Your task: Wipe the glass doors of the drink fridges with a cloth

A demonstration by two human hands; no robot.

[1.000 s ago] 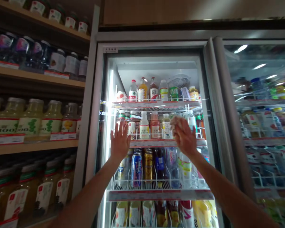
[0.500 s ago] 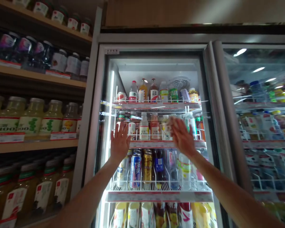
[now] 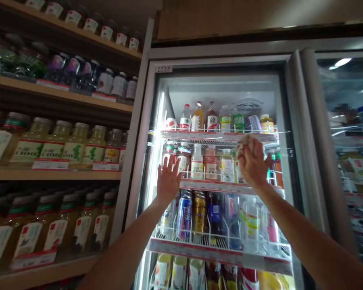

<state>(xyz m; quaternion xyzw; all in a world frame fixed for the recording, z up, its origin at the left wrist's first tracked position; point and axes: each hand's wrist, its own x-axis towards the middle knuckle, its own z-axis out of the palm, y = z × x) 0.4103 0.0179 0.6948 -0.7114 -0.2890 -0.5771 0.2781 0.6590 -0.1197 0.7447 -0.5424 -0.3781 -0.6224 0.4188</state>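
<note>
A glass fridge door (image 3: 218,86) stands closed in front of me, with lit shelves of drinks behind it. My left hand (image 3: 168,177) lies flat against the glass at the left, its fingers spread and nothing in it. At the right, my right hand (image 3: 255,163) presses a pale, crumpled cloth (image 3: 248,145) to the glass. The cloth is slightly blurred and partly hidden by the fingers. Behind the hands, bottles (image 3: 211,163) and cans (image 3: 184,215) show through the door.
Open wooden shelves (image 3: 63,174) with rows of juice bottles (image 3: 80,143) stand at the left. A metal door handle edge (image 3: 296,92) runs down the right side. Beyond it is a second glass door (image 3: 341,121) with reflections.
My right hand with the cloth has moved up and a little right over the glass. The view has swung left, while my left hand stays flat on the door.
</note>
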